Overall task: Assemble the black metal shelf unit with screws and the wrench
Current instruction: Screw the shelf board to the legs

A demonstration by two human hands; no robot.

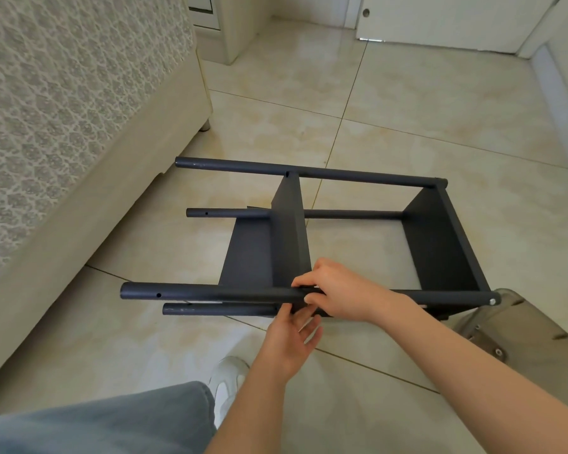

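Steadying shelf unit [289, 231], laid sideways, presumably for joint access.
Right hand [338, 290] gripped the pole [210, 291]; left hand [292, 335] lay open beneath.

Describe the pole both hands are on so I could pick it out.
On the tiled floor beside the cream bed frame, the black shelf unit lies on its side. Of its four poles, it is the near upper pole, with the right hand curled over it and the left hand just beneath. Only it shows a silver screw at its right end.
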